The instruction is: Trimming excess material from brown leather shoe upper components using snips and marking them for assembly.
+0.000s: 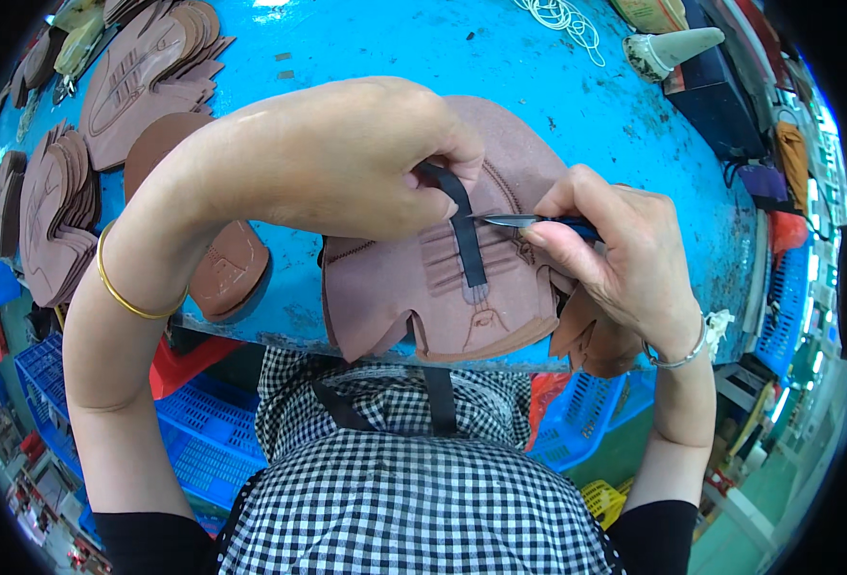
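Note:
A black strip [466, 244] lies across a brown leather shoe upper [371, 297] with stitched lines, flat on a stack of similar pieces. My left hand [395, 158] is closed, pinching the strip's upper end between thumb and fingers. Closed around small dark-handled snips [505, 220], my right hand [625, 244] points their blades left, tips at the strip's right edge. Whether the tips touch the strip I cannot tell. Fingers hide most of the snips' handle. Below my right hand, folded brown leather pieces [596, 335] hang at the table's edge.
Stacks of cut leather pieces [55, 216] rest on the left of the blue table [366, 38]. A rounded brown piece [230, 273] lies near the front edge. White cord [567, 24], a grey-white cone [687, 48] and a dark box [716, 105] are far right. Blue crates [203, 441] stand below.

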The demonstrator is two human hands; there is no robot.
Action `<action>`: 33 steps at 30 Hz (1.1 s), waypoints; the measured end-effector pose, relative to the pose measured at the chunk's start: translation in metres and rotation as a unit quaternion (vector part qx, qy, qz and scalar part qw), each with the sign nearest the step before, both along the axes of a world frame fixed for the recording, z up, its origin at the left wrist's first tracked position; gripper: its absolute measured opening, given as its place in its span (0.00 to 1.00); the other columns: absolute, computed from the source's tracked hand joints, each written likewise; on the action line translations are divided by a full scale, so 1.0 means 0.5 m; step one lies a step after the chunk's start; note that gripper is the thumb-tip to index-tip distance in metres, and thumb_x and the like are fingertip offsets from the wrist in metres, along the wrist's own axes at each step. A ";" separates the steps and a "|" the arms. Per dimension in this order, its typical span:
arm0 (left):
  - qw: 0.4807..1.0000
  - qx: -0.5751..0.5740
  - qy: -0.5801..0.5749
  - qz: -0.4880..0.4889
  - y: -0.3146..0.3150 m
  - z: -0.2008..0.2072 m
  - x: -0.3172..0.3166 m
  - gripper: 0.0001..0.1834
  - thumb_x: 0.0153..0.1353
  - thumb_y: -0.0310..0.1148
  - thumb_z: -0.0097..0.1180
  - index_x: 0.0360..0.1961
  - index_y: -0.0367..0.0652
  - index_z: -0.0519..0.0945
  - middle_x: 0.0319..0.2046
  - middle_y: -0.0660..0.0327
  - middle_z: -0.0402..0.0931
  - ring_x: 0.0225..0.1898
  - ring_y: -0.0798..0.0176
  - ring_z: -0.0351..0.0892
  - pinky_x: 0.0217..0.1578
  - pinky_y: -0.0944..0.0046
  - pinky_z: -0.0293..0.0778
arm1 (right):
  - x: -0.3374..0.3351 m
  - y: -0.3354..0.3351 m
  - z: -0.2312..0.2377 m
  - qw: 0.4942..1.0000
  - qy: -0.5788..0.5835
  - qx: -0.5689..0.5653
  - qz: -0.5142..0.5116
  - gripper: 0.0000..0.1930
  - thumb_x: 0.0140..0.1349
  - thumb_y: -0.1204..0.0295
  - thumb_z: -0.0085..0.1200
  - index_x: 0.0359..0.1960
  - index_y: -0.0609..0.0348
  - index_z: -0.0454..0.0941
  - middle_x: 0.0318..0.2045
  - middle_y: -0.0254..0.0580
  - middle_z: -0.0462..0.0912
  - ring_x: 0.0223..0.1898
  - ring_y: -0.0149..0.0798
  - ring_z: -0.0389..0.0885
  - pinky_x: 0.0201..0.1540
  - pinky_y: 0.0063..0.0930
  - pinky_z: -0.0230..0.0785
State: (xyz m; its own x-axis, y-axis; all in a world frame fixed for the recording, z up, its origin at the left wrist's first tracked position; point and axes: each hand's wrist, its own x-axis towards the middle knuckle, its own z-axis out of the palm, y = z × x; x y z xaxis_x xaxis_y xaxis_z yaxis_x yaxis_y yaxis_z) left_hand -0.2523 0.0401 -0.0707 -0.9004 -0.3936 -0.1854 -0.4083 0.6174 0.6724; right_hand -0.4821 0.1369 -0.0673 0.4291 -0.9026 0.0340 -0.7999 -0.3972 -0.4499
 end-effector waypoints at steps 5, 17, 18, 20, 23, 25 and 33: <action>0.999 -0.033 0.029 0.002 0.005 -0.005 0.002 0.07 0.52 0.28 0.59 0.32 0.38 0.78 0.22 0.54 0.73 0.27 0.53 0.72 0.30 0.57 0.67 | 0.014 -0.018 0.001 1.000 0.019 0.001 0.010 0.13 0.56 0.61 0.62 0.31 0.58 0.75 0.23 0.40 0.78 0.23 0.44 0.78 0.25 0.31 0.68; 0.977 0.085 0.169 0.099 0.008 -0.037 0.026 0.09 0.60 0.30 0.54 0.39 0.38 0.75 0.23 0.65 0.71 0.22 0.72 0.66 0.23 0.72 0.62 | 0.037 0.008 0.015 0.997 -0.040 -0.051 0.032 0.14 0.53 0.65 0.62 0.37 0.56 0.72 0.29 0.37 0.80 0.25 0.41 0.80 0.25 0.32 0.70; 0.955 0.157 0.193 0.160 0.010 -0.035 0.028 0.08 0.62 0.31 0.53 0.40 0.38 0.75 0.22 0.69 0.68 0.21 0.79 0.62 0.21 0.75 0.57 | 0.053 0.024 0.016 0.996 0.009 -0.072 0.049 0.14 0.52 0.69 0.61 0.38 0.56 0.72 0.30 0.37 0.80 0.25 0.39 0.80 0.25 0.30 0.71; 0.937 0.186 0.219 0.201 0.014 -0.010 0.037 0.09 0.64 0.32 0.52 0.41 0.39 0.75 0.21 0.72 0.66 0.20 0.81 0.58 0.19 0.77 0.53 | 0.082 0.046 -0.002 0.985 0.051 -0.142 0.082 0.16 0.49 0.73 0.57 0.41 0.60 0.73 0.37 0.41 0.81 0.24 0.36 0.80 0.25 0.26 0.72; 0.817 0.417 0.258 0.304 0.023 0.093 0.042 0.02 0.61 0.24 0.56 0.35 0.39 0.78 0.18 0.73 0.69 0.18 0.82 0.61 0.18 0.77 0.55 | 0.143 0.087 -0.010 0.959 0.231 -0.150 0.069 0.17 0.53 0.72 0.52 0.45 0.65 0.74 0.45 0.57 0.82 0.20 0.32 0.76 0.19 0.24 0.70; 0.840 0.303 0.286 0.348 0.037 0.129 0.044 0.02 0.60 0.25 0.57 0.34 0.41 0.77 0.17 0.74 0.66 0.17 0.83 0.59 0.17 0.77 0.54 | 0.160 0.095 -0.012 0.950 0.261 -0.164 0.052 0.14 0.53 0.74 0.52 0.42 0.65 0.75 0.44 0.56 0.82 0.18 0.31 0.74 0.19 0.22 0.70; 0.900 0.039 0.286 0.326 0.050 0.082 0.084 0.13 0.67 0.39 0.49 0.42 0.39 0.75 0.20 0.74 0.63 0.16 0.83 0.55 0.17 0.78 0.47 | -0.016 0.069 0.005 0.663 -0.638 0.179 -0.348 0.11 0.68 0.71 0.49 0.49 0.59 0.72 0.42 0.39 0.81 0.41 0.34 0.82 0.43 0.29 0.77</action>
